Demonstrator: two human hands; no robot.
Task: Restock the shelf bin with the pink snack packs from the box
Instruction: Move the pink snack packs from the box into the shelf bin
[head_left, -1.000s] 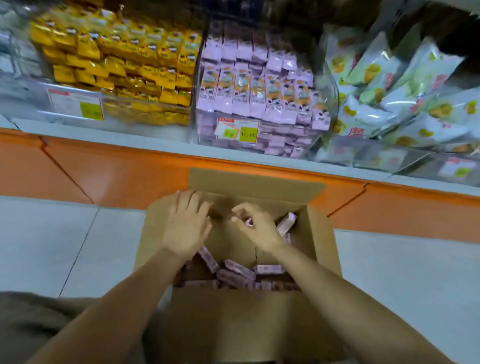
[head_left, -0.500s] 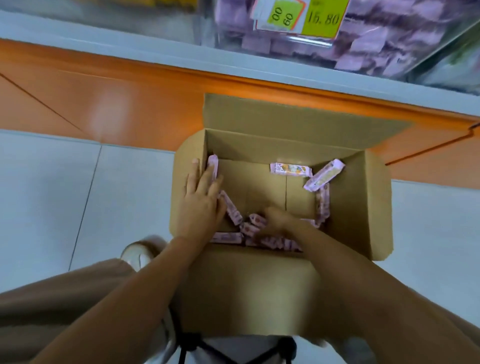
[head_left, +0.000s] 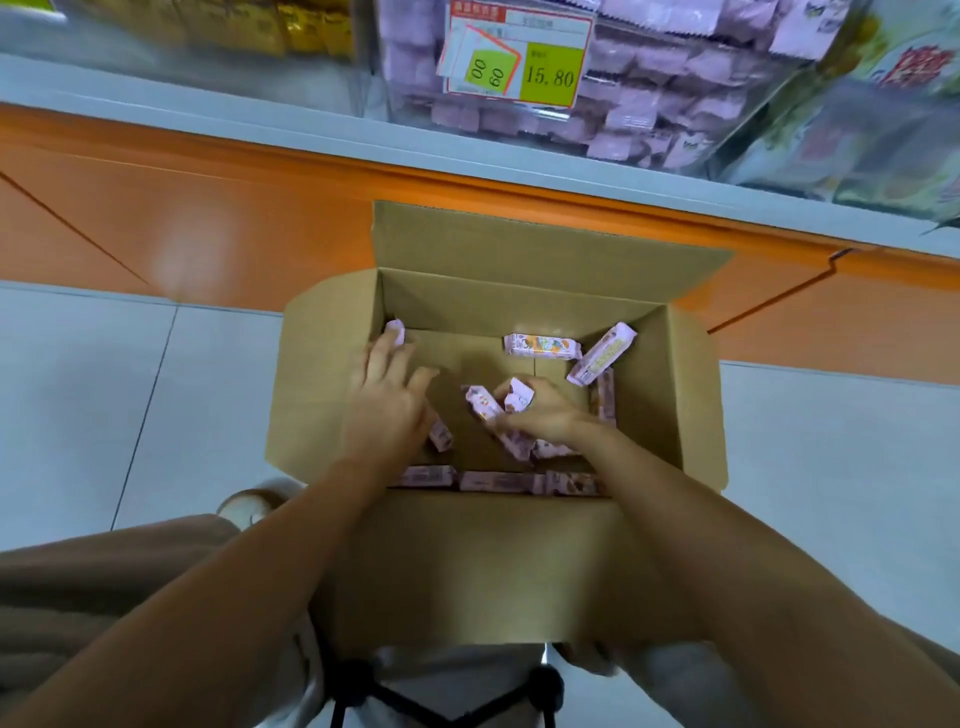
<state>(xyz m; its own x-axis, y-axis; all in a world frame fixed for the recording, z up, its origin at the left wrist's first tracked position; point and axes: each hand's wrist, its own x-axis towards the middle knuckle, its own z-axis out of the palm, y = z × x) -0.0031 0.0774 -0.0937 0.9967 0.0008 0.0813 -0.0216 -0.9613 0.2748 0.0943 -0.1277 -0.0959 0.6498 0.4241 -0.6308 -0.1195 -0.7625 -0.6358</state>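
Packs (head_left: 480, 402) are gripped, ends up, by the right hand (head_left: 550, 422) in the box (head_left: 693, 405), the left hand (head_left: 387, 402) is spread open just beside, and the bin (head_left: 670, 98) is found straight ahead beyond both, slightly nearer the right.

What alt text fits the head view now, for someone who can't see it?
Two hands reach into an open cardboard box: the right hand grips pink snack packs, the left hand touches a pack by its left wall. Loose packs lie on the box's bottom; the shelf bin above holds similar packs behind a 15.80 price tag.
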